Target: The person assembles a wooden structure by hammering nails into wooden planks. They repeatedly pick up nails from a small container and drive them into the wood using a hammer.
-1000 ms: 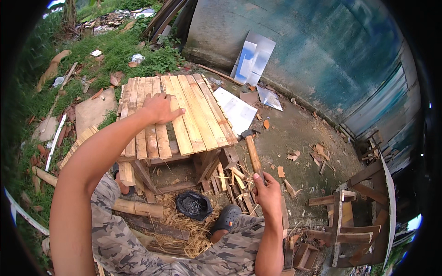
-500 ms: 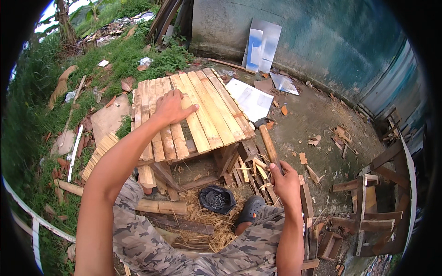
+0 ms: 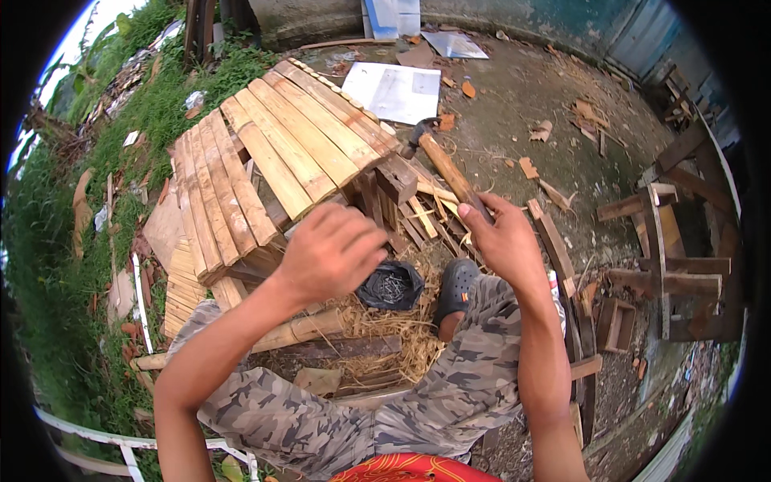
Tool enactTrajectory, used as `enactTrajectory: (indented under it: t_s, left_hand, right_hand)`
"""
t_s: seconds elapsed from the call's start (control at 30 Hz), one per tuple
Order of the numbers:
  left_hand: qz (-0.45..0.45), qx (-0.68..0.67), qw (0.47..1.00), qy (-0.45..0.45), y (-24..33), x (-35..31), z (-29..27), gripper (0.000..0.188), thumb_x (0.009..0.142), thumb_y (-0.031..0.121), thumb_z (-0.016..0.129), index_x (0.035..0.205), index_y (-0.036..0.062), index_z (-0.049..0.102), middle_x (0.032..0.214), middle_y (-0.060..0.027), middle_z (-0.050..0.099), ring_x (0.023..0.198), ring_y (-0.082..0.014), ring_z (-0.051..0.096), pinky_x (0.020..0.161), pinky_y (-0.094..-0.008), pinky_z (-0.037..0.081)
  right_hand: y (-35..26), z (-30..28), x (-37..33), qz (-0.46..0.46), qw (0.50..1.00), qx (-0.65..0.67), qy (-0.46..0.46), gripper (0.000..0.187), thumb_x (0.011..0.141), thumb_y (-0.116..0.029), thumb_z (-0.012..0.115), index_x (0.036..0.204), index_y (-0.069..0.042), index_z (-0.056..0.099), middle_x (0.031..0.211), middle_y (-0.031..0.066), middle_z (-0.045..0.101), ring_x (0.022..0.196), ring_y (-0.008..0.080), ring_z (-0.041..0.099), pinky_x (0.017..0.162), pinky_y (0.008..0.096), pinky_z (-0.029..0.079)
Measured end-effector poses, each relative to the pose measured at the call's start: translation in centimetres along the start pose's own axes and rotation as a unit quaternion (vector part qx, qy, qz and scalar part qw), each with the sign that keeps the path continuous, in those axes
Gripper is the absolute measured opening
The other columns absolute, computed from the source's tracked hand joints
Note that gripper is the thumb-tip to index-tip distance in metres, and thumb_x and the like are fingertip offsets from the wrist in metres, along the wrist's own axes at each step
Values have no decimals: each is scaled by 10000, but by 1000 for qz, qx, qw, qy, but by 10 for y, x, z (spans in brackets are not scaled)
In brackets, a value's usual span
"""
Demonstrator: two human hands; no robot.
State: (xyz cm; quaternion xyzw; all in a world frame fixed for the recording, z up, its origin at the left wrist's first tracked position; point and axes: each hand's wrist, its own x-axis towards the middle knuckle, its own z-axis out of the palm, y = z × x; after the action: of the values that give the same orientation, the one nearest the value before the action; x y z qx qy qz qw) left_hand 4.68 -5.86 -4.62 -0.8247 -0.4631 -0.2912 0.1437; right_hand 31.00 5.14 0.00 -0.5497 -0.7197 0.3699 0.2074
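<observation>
My right hand (image 3: 504,241) is closed around the wooden handle of a hammer (image 3: 451,175); the dark hammer head points up and away, near the right corner of a slatted wooden table (image 3: 301,132). The tabletop is made of pale planks laid side by side, with a wide gap between two of them. My left hand (image 3: 333,251) hangs in the air off the table's near edge, just left of a black plastic bag (image 3: 391,285) of nails on the ground. Its fingers are bent and blurred by motion, and whether they hold anything does not show.
Wood offcuts and shavings (image 3: 401,341) lie between my feet, beside a bamboo pole (image 3: 301,331). To the right stands a wooden frame (image 3: 662,257), with a small wooden box (image 3: 617,325) near it. A white sheet (image 3: 392,92) lies behind the table.
My left hand has lifted off the planks and come down and nearer, toward the bag. The right hand still holds the hammer. The whole view has tilted downward.
</observation>
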Motion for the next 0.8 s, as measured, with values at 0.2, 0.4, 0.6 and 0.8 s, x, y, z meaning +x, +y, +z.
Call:
enactTrajectory:
  t_s: [0.2,0.4,0.6,0.8]
  left_hand:
    - [-139,-139,927,-318,81,-121,122,112,860,155,696,940,79,714,830,-89,692,856,-278,696,765,-395,543]
    - [-516,-180,731,-409,70,-202,223,233,965,233,617,1133,123,734,1128,-150,723,1062,-352,689,926,-470,542]
    - [-588,-194,697,-361,77,-209,266,281,983,280,618,1189,130,736,1199,-148,699,1106,-355,672,943,-478,538]
    - [-527,-159,736,-393,80,-212,275,276,982,286,626,1172,125,746,1154,-159,703,1053,-372,678,922,-483,540]
  right_hand:
    - [-1,-5,-7,2,997,-83,-8,445,964,-315,680,1205,59,690,1037,305,719,1008,450,700,905,477,529]
    - [12,-10,-8,16,971,-218,-96,351,957,-251,683,1153,40,696,952,298,709,932,477,677,841,507,525]
    - [19,-13,-9,21,907,-349,-233,295,919,-239,708,1083,6,705,850,252,707,879,459,687,793,551,519]
    - [24,-12,-10,8,878,-359,-317,280,900,-237,729,1090,-31,714,830,251,703,858,446,694,770,538,530]
